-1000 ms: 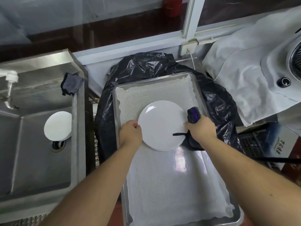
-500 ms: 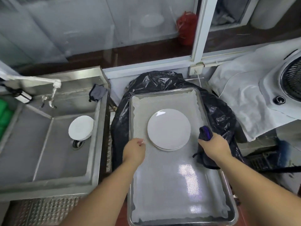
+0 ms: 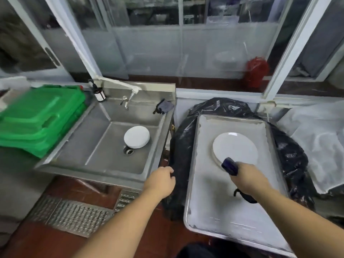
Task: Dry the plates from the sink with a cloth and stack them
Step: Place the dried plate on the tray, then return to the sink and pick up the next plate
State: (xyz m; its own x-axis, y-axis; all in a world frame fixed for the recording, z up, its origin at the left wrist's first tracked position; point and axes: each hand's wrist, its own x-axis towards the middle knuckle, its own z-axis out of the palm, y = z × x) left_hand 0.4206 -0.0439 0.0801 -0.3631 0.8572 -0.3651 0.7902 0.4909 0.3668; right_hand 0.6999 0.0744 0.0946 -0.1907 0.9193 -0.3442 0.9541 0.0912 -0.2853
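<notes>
Wet plates sit stacked flat on the floor of the sink, just behind the drain; round, so no long axis to speak of, faces up, stack axis vertical. Dried plates lie flat on the lined tray, right of the sink, faces up as well; at least two by the doubled rim at the left edge. Left hand hangs empty between sink and tray, fingers loosely curled, over the sink's near right corner. Right hand is clenched round a dark cloth, the cloth end poking out toward the dried plates, a tail of it trailing below the wrist. Judged risks: the next plate is likely wet and slick, and a one-handed lift off the top of the sink stack could slip or drag the plate beneath it, chipping rims against the steel. The sink's raised right wall stands in the carry path; a low swing could clip it. The tray rests on a black bag, so its footing looks soft; setting a plate down off-centre might tilt it. The trailing cloth tail could snag the dried stack.
</notes>
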